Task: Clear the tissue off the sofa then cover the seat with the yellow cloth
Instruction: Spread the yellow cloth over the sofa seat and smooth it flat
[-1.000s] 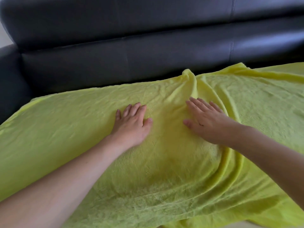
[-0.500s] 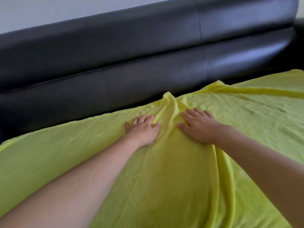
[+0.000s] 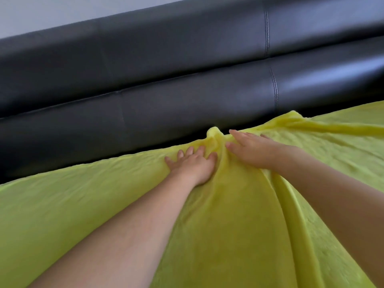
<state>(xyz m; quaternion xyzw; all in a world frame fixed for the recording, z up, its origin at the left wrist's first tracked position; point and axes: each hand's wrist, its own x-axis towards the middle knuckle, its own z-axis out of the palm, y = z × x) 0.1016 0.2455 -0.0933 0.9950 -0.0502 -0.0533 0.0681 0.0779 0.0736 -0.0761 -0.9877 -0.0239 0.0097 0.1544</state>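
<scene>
The yellow cloth [image 3: 83,204] lies spread across the sofa seat, its far edge near the foot of the backrest. A raised fold bunches up at that far edge, in the middle. My left hand [image 3: 192,166] presses flat on the cloth just left of the fold, fingers apart. Just right of the fold, my right hand [image 3: 252,151] lies flat on the cloth with fingers extended. Neither hand grips anything. No tissue is in view.
The black leather sofa backrest [image 3: 187,84] runs across the upper half in two padded rolls. A dark strip of uncovered seat [image 3: 62,163] shows behind the cloth on the left. A pale wall [image 3: 52,11] is at the top left.
Both hands have slid forward along the cloth toward the backrest and closer together. The fold between them has been pushed to the cloth's far edge. The view has tilted up.
</scene>
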